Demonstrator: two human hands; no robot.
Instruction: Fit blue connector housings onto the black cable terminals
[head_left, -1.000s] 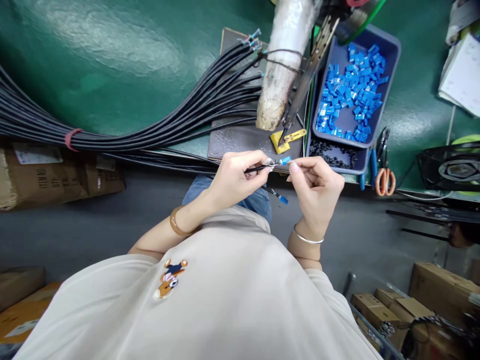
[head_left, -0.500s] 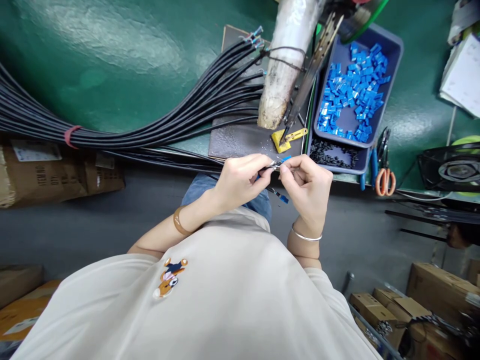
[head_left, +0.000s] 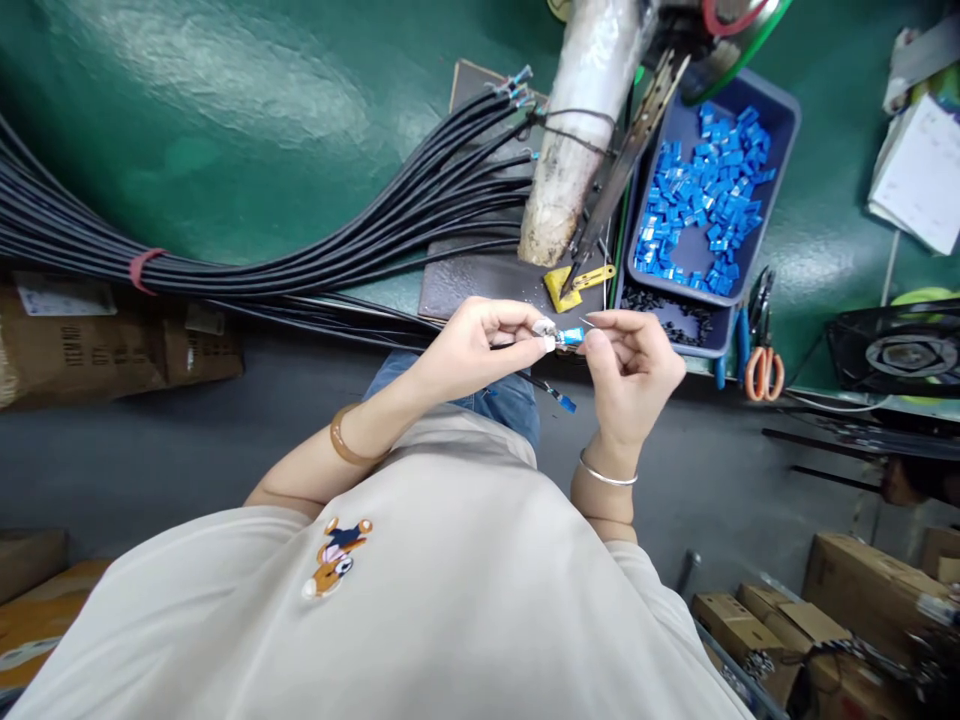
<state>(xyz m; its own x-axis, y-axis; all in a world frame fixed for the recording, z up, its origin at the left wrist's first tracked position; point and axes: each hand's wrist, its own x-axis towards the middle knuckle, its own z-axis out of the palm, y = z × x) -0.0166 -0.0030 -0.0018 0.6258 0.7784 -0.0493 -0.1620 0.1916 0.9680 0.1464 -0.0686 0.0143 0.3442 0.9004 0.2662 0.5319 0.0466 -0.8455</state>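
My left hand (head_left: 487, 340) pinches a black cable end that carries a small blue connector (head_left: 571, 336), which points right. Just right of the connector, my right hand (head_left: 630, 365) has its thumb and forefinger close together, with a thin pin-like piece (head_left: 586, 322) at the fingertips. Below my hands hangs another cable end with a blue connector (head_left: 565, 403). A bundle of black cables (head_left: 300, 270), tied with a red band (head_left: 142, 270), runs in from the left.
Blue connectors fill a grey bin (head_left: 780, 150); small black parts (head_left: 679, 318) lie in a bin below. Orange-handled scissors (head_left: 765, 373) are at the table edge. A wrapped post (head_left: 562, 170) and yellow tool (head_left: 561, 288) stand ahead of my hands.
My right hand has moved slightly right, away from my left fingertips. The blue connector in my left hand now shows more fully. The view has shifted slightly.
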